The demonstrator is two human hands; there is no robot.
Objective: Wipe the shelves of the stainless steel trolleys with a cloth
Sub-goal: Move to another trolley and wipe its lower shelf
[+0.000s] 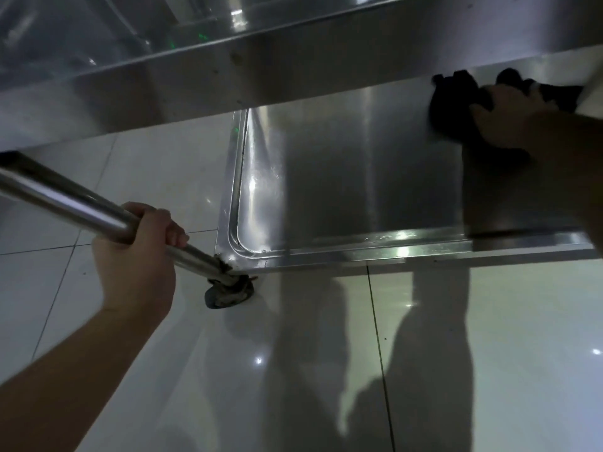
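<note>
Fingers of my right hand (509,119) gripped the crumpled black cloth (456,99) on the steel bottom shelf (342,177), near its far edge; my left hand (140,252) clasped the round steel trolley post (65,197).

Floor (326,370): glossy white tiles, thin dark grout lines (380,353). Small bright light spots reflect off it, one at (258,360), another at (413,303). Two long dark shadows (434,347) fall across the tiles in the lower middle. A few dark specks lie near the grout. Overall light is dim and cool. No walls or windows in view.
</note>
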